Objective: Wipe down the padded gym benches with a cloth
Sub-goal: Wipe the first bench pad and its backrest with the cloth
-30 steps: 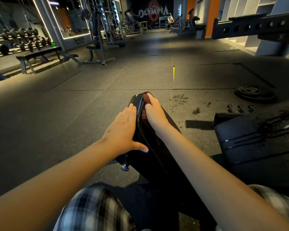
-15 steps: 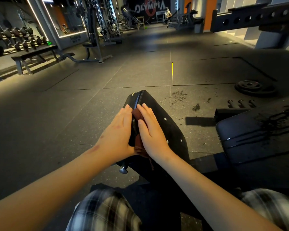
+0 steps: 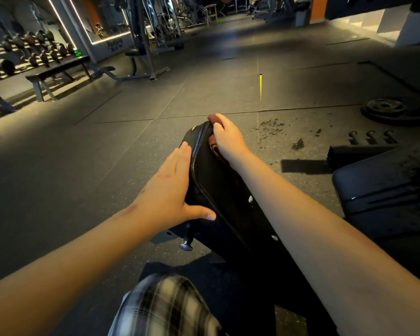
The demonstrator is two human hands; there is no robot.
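To your right, a glossy wet-streaked black bench point(image 3: 378, 187); beyond it, an iron weight plate point(image 3: 388, 110) on the rubber floor point(image 3: 107, 154). Your right hand point(image 3: 228, 140) curls its fingers over the rust-brown cloth point(image 3: 214, 118) atop the narrow black padded backrest point(image 3: 216, 187). Your left hand point(image 3: 170, 190) lies fingers straight, flat against its side.

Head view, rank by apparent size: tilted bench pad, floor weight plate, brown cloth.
1. Tilted bench pad.
2. Weight plate, though farther away.
3. Brown cloth, mostly hidden under the right hand.

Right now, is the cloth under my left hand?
No, the brown cloth sits under the right hand near the top of the raised bench pad, while the left hand lies flat on the pad's side.
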